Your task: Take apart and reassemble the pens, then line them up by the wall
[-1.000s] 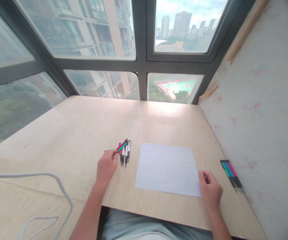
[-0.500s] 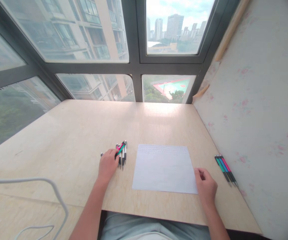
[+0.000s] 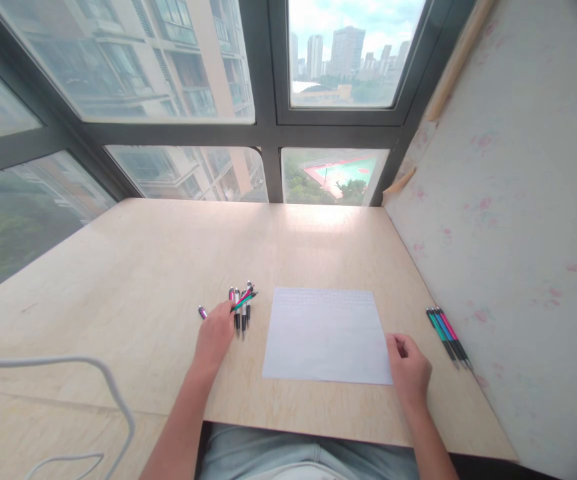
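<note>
My left hand (image 3: 215,333) is closed on a green pen (image 3: 241,303) and what looks like a pink one beside it. Their ends stick out past my fingertips, over a loose bunch of white-and-black pens (image 3: 243,323) on the desk. Another pen (image 3: 202,311) lies partly hidden left of that hand. A white sheet of paper (image 3: 325,337), with faint lines of writing along its top, lies flat between my hands. At its lower right edge rests my right hand (image 3: 410,368), fingers curled, with nothing visible in them.
Several colored pens (image 3: 448,337) lie side by side near the wall (image 3: 513,253) on the right. A white cable (image 3: 113,387) loops over the wooden desk (image 3: 168,260) at lower left. Windows with dark frames (image 3: 263,133) border the far side.
The pens in my left hand have turned slightly, pointing more to the right and lying flatter. My right hand keeps its place by the paper. The whole view has shifted a little.
</note>
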Motion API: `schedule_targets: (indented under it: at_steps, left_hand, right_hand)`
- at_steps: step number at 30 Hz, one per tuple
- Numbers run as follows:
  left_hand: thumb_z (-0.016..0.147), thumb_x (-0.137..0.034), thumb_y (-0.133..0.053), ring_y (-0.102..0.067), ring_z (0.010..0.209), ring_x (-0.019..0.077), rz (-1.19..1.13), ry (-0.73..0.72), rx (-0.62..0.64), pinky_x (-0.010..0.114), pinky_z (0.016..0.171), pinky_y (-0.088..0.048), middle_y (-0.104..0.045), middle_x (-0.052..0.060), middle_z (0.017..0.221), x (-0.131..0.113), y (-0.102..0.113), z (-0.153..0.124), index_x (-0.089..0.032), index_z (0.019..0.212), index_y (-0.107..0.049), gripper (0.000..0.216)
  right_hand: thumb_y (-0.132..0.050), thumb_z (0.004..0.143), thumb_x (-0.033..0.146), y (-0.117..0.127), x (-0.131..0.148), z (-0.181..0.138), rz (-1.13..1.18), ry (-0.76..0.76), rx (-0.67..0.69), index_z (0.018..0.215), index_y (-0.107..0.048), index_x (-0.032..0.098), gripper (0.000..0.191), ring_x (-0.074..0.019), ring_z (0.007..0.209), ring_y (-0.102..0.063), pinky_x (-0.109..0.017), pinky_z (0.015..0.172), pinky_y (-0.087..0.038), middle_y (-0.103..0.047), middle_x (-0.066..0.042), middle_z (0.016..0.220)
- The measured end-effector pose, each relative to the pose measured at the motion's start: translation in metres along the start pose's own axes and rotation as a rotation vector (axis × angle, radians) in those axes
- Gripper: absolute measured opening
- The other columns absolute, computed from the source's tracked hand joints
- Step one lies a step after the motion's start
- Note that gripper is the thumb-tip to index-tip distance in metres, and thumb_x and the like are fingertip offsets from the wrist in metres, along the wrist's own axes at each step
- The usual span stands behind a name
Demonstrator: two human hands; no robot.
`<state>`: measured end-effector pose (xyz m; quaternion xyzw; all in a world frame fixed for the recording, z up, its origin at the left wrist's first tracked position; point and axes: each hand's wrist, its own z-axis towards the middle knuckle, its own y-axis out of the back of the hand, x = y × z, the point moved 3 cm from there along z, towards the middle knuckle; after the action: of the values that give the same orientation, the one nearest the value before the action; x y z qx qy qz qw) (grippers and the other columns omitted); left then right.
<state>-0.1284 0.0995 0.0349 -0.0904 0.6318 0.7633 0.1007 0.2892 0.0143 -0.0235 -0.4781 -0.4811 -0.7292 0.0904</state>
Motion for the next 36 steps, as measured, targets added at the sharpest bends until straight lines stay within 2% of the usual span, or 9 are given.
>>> schedule_targets:
  at_steps: [4, 8, 12, 16, 20, 23, 27, 32, 36]
  left_hand:
    - [0.087, -0.019, -0.044, -0.063, 0.104, 0.0282, -0.221, 0.038, -0.086, 0.041, 0.092, -0.047, -0.068, 0.014, 0.114, 0.000, 0.005, -0.006, -0.018, 0.110, -0.062, 0.029]
    - [0.084, -0.031, -0.056, -0.066, 0.095, 0.0259, -0.881, 0.239, -0.001, 0.043, 0.089, -0.050, -0.069, 0.011, 0.107, -0.015, 0.001, -0.018, -0.017, 0.117, -0.060, 0.035]
    - [0.076, -0.033, -0.071, -0.067, 0.087, 0.0212, -1.592, 0.473, 0.196, 0.038, 0.084, -0.053, -0.068, 0.007, 0.096, -0.059, -0.014, -0.038, -0.016, 0.115, -0.063, 0.044]
    - [0.073, -0.023, -0.076, -0.066, 0.093, 0.0190, -1.903, 0.604, 0.273, 0.035, 0.090, -0.050, -0.068, 0.003, 0.093, -0.105, -0.029, -0.055, -0.019, 0.102, -0.067, 0.030]
    - [0.073, -0.021, -0.076, -0.064, 0.099, 0.0185, -1.990, 0.646, 0.355, 0.033, 0.090, -0.050, -0.068, 0.003, 0.098, -0.136, -0.047, -0.066, -0.020, 0.093, -0.066, 0.023]
    - [0.072, -0.024, -0.077, -0.063, 0.102, 0.0199, -1.960, 0.646, 0.400, 0.031, 0.085, -0.051, -0.068, 0.005, 0.103, -0.145, -0.056, -0.074, -0.020, 0.094, -0.065, 0.026]
    - [0.069, -0.027, -0.079, -0.064, 0.097, 0.0202, -1.862, 0.609, 0.412, 0.029, 0.078, -0.051, -0.069, 0.007, 0.104, -0.143, -0.057, -0.079, -0.019, 0.093, -0.067, 0.028]
    - [0.072, -0.035, -0.076, -0.058, 0.060, 0.0124, -1.785, 0.506, 0.450, 0.024, 0.062, -0.047, -0.064, 0.001, 0.066, -0.139, -0.055, -0.080, -0.016, 0.088, -0.069, 0.026]
    - [0.073, -0.040, -0.074, -0.061, 0.062, 0.0168, -1.688, 0.413, 0.487, 0.028, 0.062, -0.048, -0.067, 0.005, 0.067, -0.142, -0.057, -0.080, -0.015, 0.087, -0.070, 0.029]
  right_hand:
    - [-0.054, 0.080, 0.049, -0.001, -0.002, 0.000, 0.006, -0.005, 0.004, 0.081, -0.066, 0.017, 0.035, -0.0222, 0.065, -0.062, -0.030, 0.064, -0.045, -0.069, -0.006, 0.070]
    - [-0.054, 0.080, 0.054, -0.001, -0.006, 0.002, 0.044, -0.009, -0.004, 0.081, -0.067, 0.015, 0.040, -0.0234, 0.067, -0.062, -0.031, 0.065, -0.045, -0.069, -0.008, 0.072]
    - [-0.053, 0.081, 0.056, 0.003, -0.003, 0.001, 0.154, -0.044, -0.021, 0.089, -0.066, 0.013, 0.046, -0.0236, 0.071, -0.062, -0.031, 0.067, -0.047, -0.069, -0.010, 0.078]
    - [-0.050, 0.086, 0.053, 0.000, 0.032, -0.020, 0.211, 0.041, 0.096, 0.088, -0.065, 0.015, 0.041, -0.0207, 0.070, -0.060, -0.028, 0.064, -0.046, -0.066, -0.006, 0.073]
    - [-0.044, 0.092, 0.049, -0.023, 0.077, -0.056, 0.369, 0.189, 0.456, 0.084, -0.066, 0.017, 0.040, -0.0162, 0.063, -0.057, -0.025, 0.058, -0.043, -0.063, -0.003, 0.070]
    - [-0.041, 0.093, 0.050, -0.041, 0.088, -0.073, 0.443, 0.159, 0.602, 0.074, -0.063, 0.017, 0.044, -0.0139, 0.059, -0.054, -0.024, 0.056, -0.041, -0.059, -0.001, 0.064]
    - [-0.047, 0.090, 0.054, -0.048, 0.081, -0.076, 0.496, 0.056, 0.635, 0.064, -0.056, 0.017, 0.046, -0.0113, 0.051, -0.045, -0.023, 0.052, -0.036, -0.048, 0.004, 0.053]
    - [-0.045, 0.089, 0.057, -0.048, 0.075, -0.071, 0.523, 0.031, 0.675, 0.060, -0.053, 0.018, 0.050, -0.0106, 0.048, -0.040, -0.023, 0.049, -0.032, -0.045, 0.004, 0.049]
    - [-0.040, 0.090, 0.060, -0.048, 0.072, -0.067, 0.468, 0.022, 0.577, 0.054, -0.048, 0.019, 0.055, -0.0104, 0.046, -0.035, -0.024, 0.047, -0.029, -0.037, 0.005, 0.046]
